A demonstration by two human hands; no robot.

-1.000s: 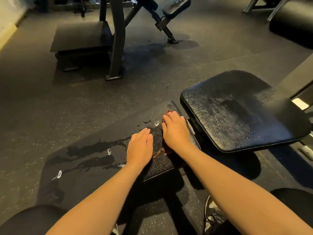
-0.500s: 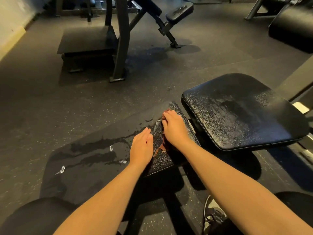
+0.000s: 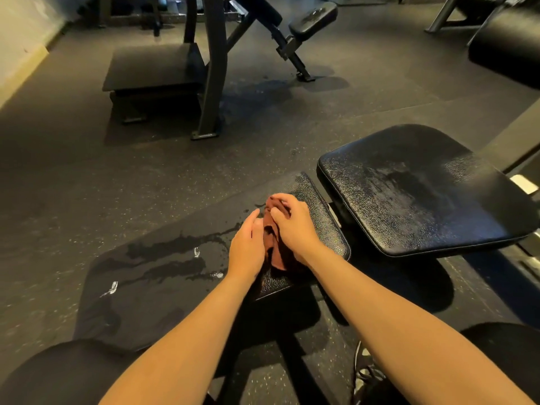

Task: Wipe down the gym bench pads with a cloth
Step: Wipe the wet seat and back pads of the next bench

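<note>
A small black textured bench pad (image 3: 324, 226) lies low in the middle of the view. On it sits a bunched dark red-brown cloth (image 3: 274, 249). My right hand (image 3: 292, 226) grips the cloth from above with curled fingers. My left hand (image 3: 247, 248) lies flat against the cloth's left side, fingers straight. A larger black seat pad (image 3: 415, 194) stands just right of the small pad, its surface streaked and wet-looking.
A wet patch (image 3: 175, 258) with white flecks spreads over the rubber floor left of the small pad. A dark machine frame (image 3: 213, 83) with a platform and an angled pad (image 3: 314, 16) stands behind. My knees and a shoe (image 3: 365, 372) are at the bottom.
The cloth has been gathered from lying flat under my hands into a bunch. My right hand's fingers have curled around it, and both hands have drawn closer together.
</note>
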